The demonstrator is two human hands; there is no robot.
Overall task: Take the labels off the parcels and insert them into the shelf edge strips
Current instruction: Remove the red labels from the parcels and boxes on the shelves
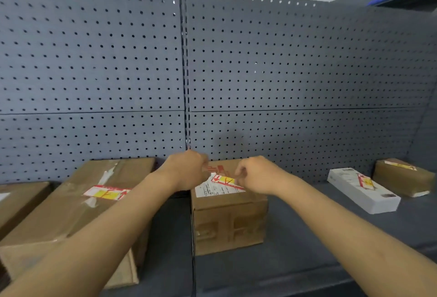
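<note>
- Parcels line the dark shelf (307, 237) in front of the pegboard (94, 60); I place everything against the middle box (228, 223), the one under my hands.
- Far left of the middle box, a brown carton (16, 199) shows only a corner at the picture's edge.
- Just left of it lies the large flat carton (71, 211), its red-and-yellow label (106, 192) untouched on top.
- My left hand (186, 171) is curled at the back left of the middle box's top, fingers pinched near its label; what it grips is hidden from me.
- On the middle box the red-and-yellow label (224, 180) sits over a white shipping slip (212, 189), one edge apparently lifted.
- My right hand (255, 176) is closed on that label's right end.
- Risks, as I judge them: pulling fast could tear the label, or drag the slip up with it, or slide the box.
- Right of the middle box, the white box (364, 193) and small brown box (402, 177) keep their labels.
- No shelf edge strip is in view.
</note>
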